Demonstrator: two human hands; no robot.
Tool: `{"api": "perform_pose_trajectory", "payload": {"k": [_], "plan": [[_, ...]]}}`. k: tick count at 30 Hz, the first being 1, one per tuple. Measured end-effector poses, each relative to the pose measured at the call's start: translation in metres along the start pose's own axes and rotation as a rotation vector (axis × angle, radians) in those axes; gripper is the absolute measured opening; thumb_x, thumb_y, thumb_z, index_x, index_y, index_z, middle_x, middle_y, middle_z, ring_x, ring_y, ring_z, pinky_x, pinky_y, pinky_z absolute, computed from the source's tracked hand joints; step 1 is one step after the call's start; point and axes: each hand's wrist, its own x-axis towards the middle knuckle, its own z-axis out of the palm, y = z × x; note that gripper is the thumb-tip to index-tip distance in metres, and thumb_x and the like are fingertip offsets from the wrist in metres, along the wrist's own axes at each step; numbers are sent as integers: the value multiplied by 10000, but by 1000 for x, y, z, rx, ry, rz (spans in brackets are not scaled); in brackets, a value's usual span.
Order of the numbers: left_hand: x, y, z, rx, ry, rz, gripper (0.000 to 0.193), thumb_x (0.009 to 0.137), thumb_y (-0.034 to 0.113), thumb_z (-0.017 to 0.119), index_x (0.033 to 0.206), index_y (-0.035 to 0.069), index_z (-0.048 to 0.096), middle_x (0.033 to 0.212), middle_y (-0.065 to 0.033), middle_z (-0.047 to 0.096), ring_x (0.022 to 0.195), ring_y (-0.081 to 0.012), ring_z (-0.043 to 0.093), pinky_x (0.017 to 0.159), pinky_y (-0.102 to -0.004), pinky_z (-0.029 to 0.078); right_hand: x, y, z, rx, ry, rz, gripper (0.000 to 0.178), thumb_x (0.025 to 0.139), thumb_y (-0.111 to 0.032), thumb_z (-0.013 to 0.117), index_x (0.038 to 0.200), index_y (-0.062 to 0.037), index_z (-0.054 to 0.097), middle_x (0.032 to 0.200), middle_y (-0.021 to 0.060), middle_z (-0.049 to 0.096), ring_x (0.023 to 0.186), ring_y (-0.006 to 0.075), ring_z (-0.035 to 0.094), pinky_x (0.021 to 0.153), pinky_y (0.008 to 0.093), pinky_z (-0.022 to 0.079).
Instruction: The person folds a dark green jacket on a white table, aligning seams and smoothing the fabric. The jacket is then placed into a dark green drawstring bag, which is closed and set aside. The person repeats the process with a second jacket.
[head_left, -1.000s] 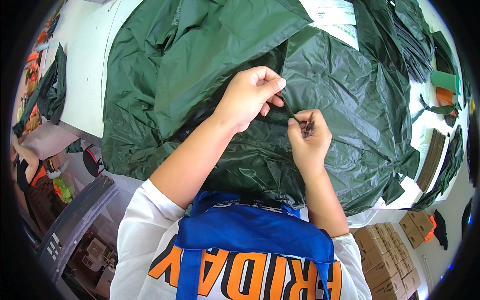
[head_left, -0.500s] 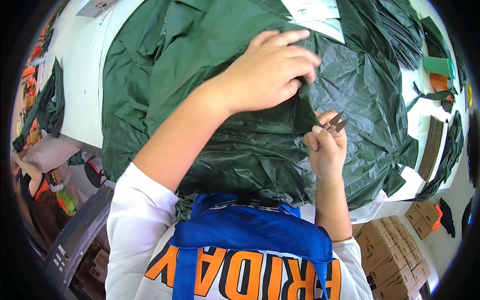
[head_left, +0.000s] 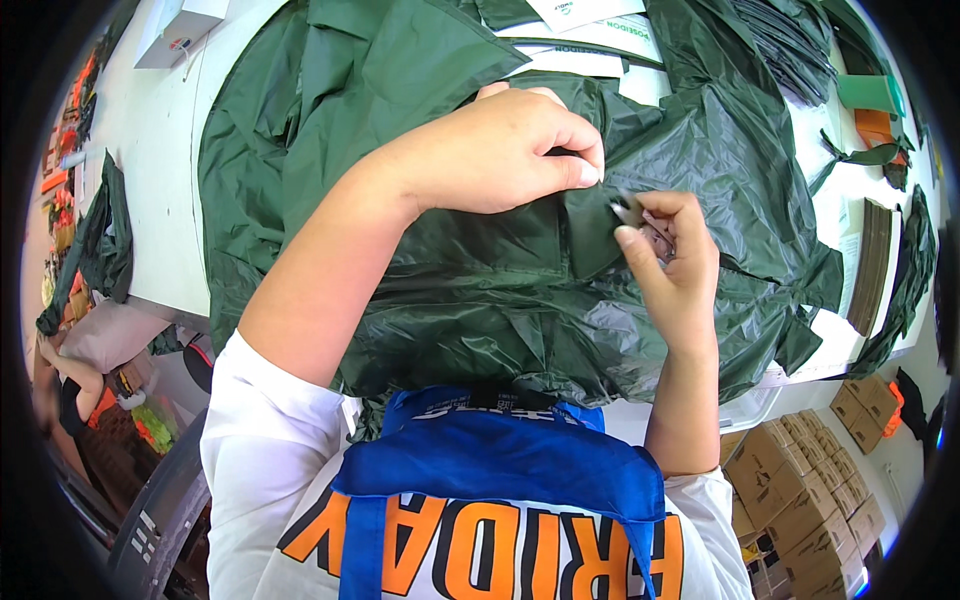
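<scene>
Our left hand [head_left: 500,150] pinches a fold of the dark green shiny nylon garment [head_left: 450,280], which lies spread over the white work table [head_left: 150,140]. Our right hand [head_left: 670,260] is closed around small metal snips [head_left: 628,210] (only the tips show), just beside the left fingertips [head_left: 585,172], at the cloth.

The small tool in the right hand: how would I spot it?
Start at the white table, covered by a big dark green garment. Near its middle, the left hand pinches a fold of fabric, and the right hand beside it grips the small metal tool, the only shiny grey thing against all that green.
</scene>
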Motion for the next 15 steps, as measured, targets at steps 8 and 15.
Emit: {"api": "perform_pose_trajectory", "payload": {"k": [8,15], "plan": [[-5,-2,3,-52,47,94,128,876,149,607,897,31,653,808,-39,624,885,-202,537,835,-334,421,4,-3,16,204,91,50,271,743,-11,770,974,-5,629,867,31,651,763,66,575,682,210,481],[-8,-3,4,-199,33,67,120,881,133,608,896,22,651,809,-30,607,876,-175,514,823,-304,423,2,5,23,224,153,30,237,775,-12,750,975,1,624,860,40,661,760,65,588,681,208,481]]}}
